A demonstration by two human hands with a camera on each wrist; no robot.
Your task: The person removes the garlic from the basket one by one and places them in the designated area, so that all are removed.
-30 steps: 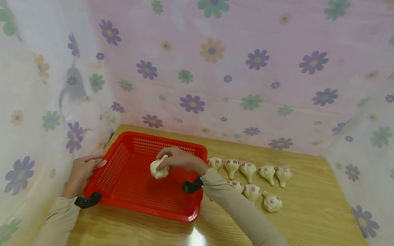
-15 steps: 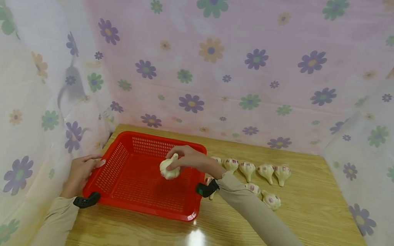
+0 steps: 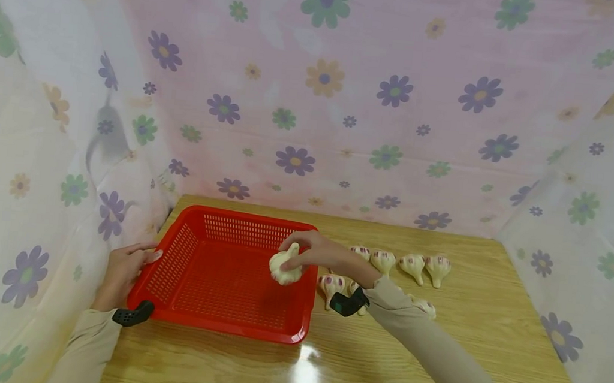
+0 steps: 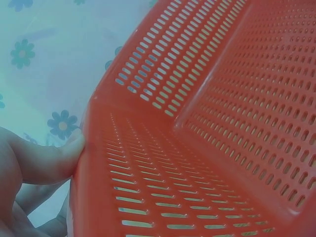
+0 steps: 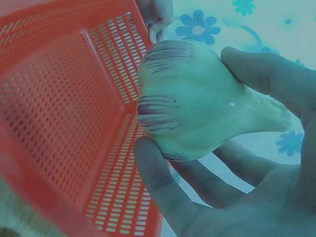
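My right hand (image 3: pixel 320 251) holds a garlic bulb (image 3: pixel 285 267) above the right side of a red plastic basket (image 3: pixel 300 329). Thumb and fingers pinch the bulb, whose neck points up in the head view. Up close in the right wrist view, the garlic bulb (image 5: pixel 192 98) is pale with purple streaks. At the basket's left side, my left hand (image 3: pixel 126 270) grips the rim. The left wrist view has the thumb (image 4: pixel 54 157) against the rim, with the other fingers partly hidden outside it. Only the perforated floor shows inside the basket.
Several garlic bulbs (image 3: pixel 438 270) lie in two rows on the wooden table (image 3: pixel 468 348) to the right of the basket, some hidden behind the right forearm. Flowered cloth (image 3: pixel 347 98) hangs at the back and both sides.
My right hand has moved right with the garlic bulb, from above the middle of the basket to near its right wall. The left hand stays on the rim.
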